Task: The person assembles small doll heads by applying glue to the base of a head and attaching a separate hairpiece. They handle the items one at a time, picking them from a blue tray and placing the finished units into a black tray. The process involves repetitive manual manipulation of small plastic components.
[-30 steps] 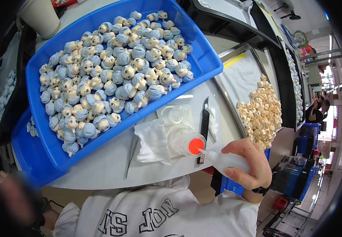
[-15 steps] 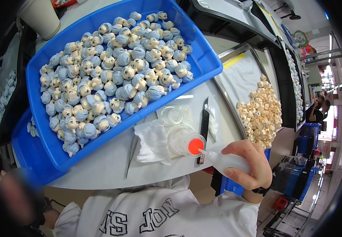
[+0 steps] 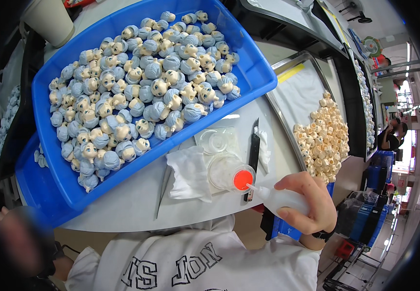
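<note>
My right hand [image 3: 311,201] is wrapped round a white squeeze bottle [image 3: 287,201] with a thin nozzle. The nozzle tip points left at the bright red-orange round surface [image 3: 243,180] of a small clear cup [image 3: 223,170] and appears to touch its edge. My left hand [image 3: 21,242] is at the lower left, mostly smeared, so its grip is hidden. Beside the cup lie a white cloth [image 3: 188,174] and a black utility knife [image 3: 253,157]. A big blue bin [image 3: 256,80] holds many doll heads with pale blue hair [image 3: 154,70].
Pale hollow doll parts [image 3: 324,140] are heaped on a metal tray [image 3: 287,121] at the right. Thin tweezers [image 3: 163,194] lie left of the cloth. A beige cup [image 3: 50,24] stands at the far left. Black racks [image 3: 350,97] run along the right; people sit farther off.
The view has shifted slightly, so the table things sit a little further right. My right hand keeps the bottle at the red-orange surface; its hold looks the same.
</note>
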A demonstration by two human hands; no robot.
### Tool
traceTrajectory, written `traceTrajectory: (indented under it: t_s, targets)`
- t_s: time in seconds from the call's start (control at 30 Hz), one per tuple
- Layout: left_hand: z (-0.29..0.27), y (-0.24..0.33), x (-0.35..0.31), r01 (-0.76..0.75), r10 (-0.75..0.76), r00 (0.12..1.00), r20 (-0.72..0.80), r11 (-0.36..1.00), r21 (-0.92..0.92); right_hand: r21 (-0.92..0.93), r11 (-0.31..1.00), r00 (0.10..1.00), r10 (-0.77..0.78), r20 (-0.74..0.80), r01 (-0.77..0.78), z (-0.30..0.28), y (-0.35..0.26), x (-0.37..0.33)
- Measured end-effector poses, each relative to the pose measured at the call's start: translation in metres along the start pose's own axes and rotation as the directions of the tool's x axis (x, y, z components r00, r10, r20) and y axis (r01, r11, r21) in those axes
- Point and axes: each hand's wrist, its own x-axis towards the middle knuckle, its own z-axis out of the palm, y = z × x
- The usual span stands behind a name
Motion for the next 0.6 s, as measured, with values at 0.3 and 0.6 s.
traceTrajectory:
  t_s: [0.3,0.6]
  targets:
    - [0.002,-0.034,0.001,0.273,-0.276,0.961,-0.009,0.948,0.165,-0.069,0.995,0.997,-0.075,0.015,0.076,-0.002,0.001,0.001]
    - [0.038,-0.034,0.031,0.092,-0.419,0.854,0.309,0.707,0.701,-0.050,0.995,0.997,-0.081,0.003,0.081,0.000,0.007,-0.003]
